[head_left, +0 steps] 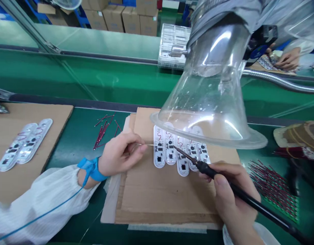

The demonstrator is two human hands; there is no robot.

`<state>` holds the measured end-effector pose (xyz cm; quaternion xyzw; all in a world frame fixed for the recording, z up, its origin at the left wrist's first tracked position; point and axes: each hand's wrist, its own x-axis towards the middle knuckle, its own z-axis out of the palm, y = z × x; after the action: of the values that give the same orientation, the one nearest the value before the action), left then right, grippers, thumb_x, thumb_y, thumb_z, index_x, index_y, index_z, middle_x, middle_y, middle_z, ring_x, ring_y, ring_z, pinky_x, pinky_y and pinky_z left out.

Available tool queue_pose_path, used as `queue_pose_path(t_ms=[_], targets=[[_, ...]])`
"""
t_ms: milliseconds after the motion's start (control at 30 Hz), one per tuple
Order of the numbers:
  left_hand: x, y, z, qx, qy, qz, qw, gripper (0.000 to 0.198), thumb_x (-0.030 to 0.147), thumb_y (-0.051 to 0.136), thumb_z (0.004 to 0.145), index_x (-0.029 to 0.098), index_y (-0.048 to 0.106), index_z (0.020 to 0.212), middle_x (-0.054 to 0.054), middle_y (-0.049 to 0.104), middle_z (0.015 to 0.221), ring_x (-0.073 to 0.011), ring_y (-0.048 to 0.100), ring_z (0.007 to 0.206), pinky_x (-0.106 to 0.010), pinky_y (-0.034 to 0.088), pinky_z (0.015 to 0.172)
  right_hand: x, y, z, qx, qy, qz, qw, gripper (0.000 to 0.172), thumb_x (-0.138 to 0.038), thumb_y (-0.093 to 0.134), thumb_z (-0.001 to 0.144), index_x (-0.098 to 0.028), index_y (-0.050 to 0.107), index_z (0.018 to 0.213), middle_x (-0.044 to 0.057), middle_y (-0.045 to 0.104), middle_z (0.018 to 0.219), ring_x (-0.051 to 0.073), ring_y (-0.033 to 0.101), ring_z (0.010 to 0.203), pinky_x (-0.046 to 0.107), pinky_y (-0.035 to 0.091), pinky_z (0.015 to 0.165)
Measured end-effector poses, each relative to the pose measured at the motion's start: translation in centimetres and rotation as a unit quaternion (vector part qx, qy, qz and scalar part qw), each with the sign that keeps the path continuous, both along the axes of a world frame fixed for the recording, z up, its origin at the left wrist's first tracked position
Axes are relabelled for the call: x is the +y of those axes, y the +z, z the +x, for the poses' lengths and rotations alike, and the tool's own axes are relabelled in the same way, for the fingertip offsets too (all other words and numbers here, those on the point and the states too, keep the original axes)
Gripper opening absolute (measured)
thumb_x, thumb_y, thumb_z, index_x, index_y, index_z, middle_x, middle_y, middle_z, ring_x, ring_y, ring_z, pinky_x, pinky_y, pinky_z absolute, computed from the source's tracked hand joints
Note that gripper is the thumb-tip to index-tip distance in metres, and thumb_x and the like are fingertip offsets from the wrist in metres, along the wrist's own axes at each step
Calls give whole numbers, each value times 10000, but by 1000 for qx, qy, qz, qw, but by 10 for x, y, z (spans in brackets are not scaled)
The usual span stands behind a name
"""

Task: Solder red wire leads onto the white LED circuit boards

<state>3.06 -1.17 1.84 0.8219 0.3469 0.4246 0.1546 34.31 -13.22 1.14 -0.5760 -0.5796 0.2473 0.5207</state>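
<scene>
Left hand (121, 153): clenched, pinching a thin silver wire (146, 144) between thumb and fingers, its end running over the boards toward the iron's tip.
Right hand (232, 194): grasping a black soldering iron (251, 204) like a pen, its tip over the third board.
Boards: five white circuit boards (182, 160) lay fanned side by side near the far edge of a cardboard sheet (167, 194), each with small red wires.
Overhead: a clear plastic fume funnel (210, 85) hung just above the boards, its rim over their far ends.
Left of the sheet: a loose pile of red wires (102, 131) lay on the green counter (70, 149).
Far left: two more boards (24, 144) sat on another cardboard sheet (14, 183).
Right of the sheet: rows of red wires (274, 190) lay near the counter's right edge.
Left wrist: a blue strap (92, 168) with a cord circled the white sleeve's (39, 200) cuff.
Far edge: a clear tray (172, 44) stood beyond the counter.
</scene>
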Motion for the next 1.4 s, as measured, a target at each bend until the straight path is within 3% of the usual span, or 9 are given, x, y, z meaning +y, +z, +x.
queue_pose_path(t_ms=[133,267,633,933,1400], targets=[[-9,-1,12,47,-69,-7,996,175,179,631,1105,213,649,934,70,476,634,-118,482,558,-239,374,511,-27,-10,1,35,-30,16,999,96,-337,755,1085,-250,794,1100,41,794,899,202,805,686,316,691,636],[-8,-9,16,45,-87,15,995,120,220,620,1141,199,648,1026,69,493,694,-115,502,595,-236,383,541,-36,-17,2,40,-32,4,999,95,-334,749,1090,-248,789,1091,39,800,877,200,806,676,308,692,626],[-6,-13,15,42,-98,11,994,96,219,644,1133,200,635,1040,80,448,714,-113,477,599,-249,375,549,-35,-21,7,-26,21,-9,999,66,-302,759,1073,-262,785,1118,41,820,943,186,811,705,273,694,642],[-6,-16,13,33,-107,15,994,113,259,628,1159,194,630,1066,78,441,750,-104,466,609,-247,357,545,-33,-21,6,18,26,-5,999,93,-323,749,1094,-252,778,1148,35,810,942,179,814,745,277,682,674],[-7,-19,15,30,-106,13,994,101,263,638,1155,186,633,1089,82,437,767,-93,465,596,-247,348,532,-30,-20,4,-15,51,-16,998,115,-357,751,1107,-266,771,1174,24,818,966,158,831,747,246,691,691]])
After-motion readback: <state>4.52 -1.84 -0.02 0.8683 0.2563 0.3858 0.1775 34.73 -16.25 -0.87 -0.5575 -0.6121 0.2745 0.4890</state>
